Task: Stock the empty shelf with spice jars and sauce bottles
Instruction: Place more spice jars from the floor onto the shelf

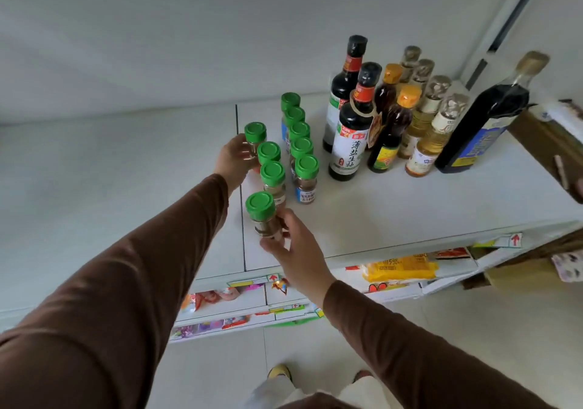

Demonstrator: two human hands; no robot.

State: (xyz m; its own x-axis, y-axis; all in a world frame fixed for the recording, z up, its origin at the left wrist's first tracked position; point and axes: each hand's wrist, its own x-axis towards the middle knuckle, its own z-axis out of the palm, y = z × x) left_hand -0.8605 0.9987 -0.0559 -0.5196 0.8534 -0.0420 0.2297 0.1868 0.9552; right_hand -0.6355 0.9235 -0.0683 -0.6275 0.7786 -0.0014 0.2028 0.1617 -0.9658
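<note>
My right hand (295,252) is nearest to me, fingers and thumb pinching the front spice jar (264,216) by its glass body — green lid up, jar upright, at the near end of the left row on the white shelf (378,213). Just behind that jar stands the next green-lidded jar (273,181), then another (268,153), all in line. Farther back, my left hand (235,159) is curled round the rearmost jar of this row (255,137), gripping its left side. To the right of the front jar, a second row of green-lidded jars (301,146) runs toward the wall. Right of that row stand the dark sauce bottles (350,127), then amber bottles (392,124), pale oil bottles (432,124), and a big dark bottle (485,118) farthest right.
</note>
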